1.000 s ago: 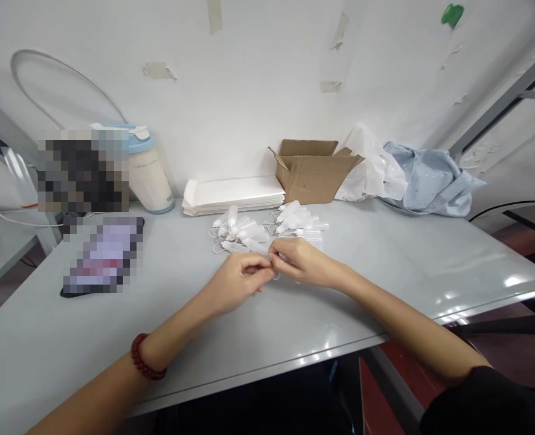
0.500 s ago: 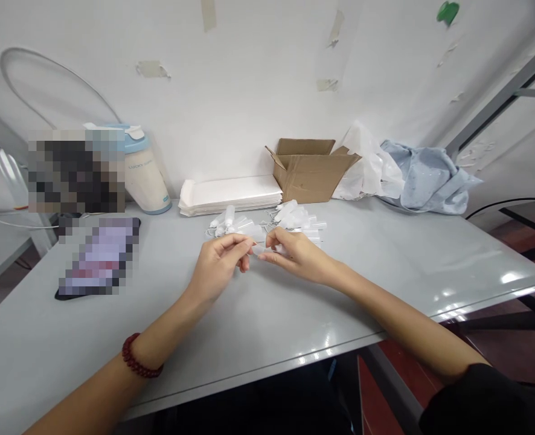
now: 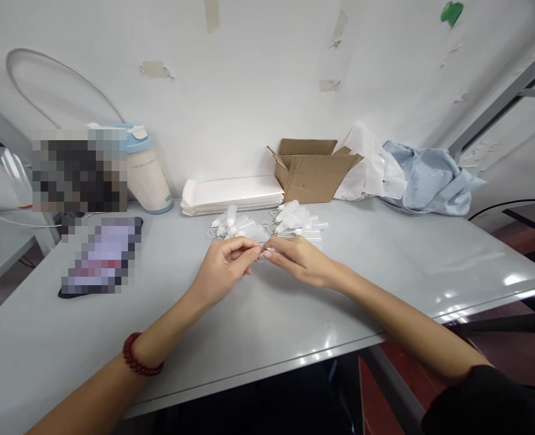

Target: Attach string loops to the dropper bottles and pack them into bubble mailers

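My left hand (image 3: 222, 269) and my right hand (image 3: 297, 260) meet fingertip to fingertip above the grey table (image 3: 385, 266), both pinched on one small clear plastic piece (image 3: 262, 252) between them. Just behind my hands lies a heap of small translucent plastic bottles with white caps (image 3: 267, 225). A red bead bracelet (image 3: 138, 359) circles my left wrist.
A stack of white flat sheets (image 3: 231, 194) and an open cardboard box (image 3: 313, 170) stand at the back by the wall. A white plastic bag (image 3: 371, 166) and blue cloth (image 3: 430, 178) lie to the right. A blue-lidded jug (image 3: 147, 175) and a blurred flat object (image 3: 102, 254) sit left.
My hands lifted slightly and drew apart half a second ago, then closed together again. The small clear piece stays pinched between them.
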{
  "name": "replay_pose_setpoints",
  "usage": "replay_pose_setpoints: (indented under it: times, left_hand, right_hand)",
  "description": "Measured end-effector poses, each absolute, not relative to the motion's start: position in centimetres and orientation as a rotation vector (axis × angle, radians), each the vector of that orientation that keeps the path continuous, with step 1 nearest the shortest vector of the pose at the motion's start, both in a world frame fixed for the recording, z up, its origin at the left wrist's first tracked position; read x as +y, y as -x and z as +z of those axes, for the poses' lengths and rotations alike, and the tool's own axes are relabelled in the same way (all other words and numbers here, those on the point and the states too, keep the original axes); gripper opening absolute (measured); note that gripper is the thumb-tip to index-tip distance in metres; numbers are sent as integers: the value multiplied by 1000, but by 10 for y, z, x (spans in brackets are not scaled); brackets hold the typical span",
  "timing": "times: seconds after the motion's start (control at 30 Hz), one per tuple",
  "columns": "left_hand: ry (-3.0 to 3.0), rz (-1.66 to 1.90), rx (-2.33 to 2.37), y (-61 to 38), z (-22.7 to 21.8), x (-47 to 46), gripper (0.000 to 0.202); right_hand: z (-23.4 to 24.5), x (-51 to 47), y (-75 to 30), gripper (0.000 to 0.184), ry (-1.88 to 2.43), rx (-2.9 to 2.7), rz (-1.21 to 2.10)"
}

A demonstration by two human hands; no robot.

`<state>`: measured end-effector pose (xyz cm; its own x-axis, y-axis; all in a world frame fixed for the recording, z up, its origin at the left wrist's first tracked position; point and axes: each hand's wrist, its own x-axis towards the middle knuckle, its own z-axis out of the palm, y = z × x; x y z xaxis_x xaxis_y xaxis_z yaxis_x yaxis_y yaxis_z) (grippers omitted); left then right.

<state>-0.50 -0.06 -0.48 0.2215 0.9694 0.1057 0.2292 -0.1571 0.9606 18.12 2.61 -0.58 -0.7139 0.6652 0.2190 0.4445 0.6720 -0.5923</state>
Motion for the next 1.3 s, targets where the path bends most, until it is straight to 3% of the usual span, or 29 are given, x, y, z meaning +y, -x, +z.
replay_pose_setpoints:
  times: [1.3]
  left_hand:
    - [-1381,1074,1072,6,-12,0,16]
  right_hand:
    - [-5,25,-181,30,879,-2440,677]
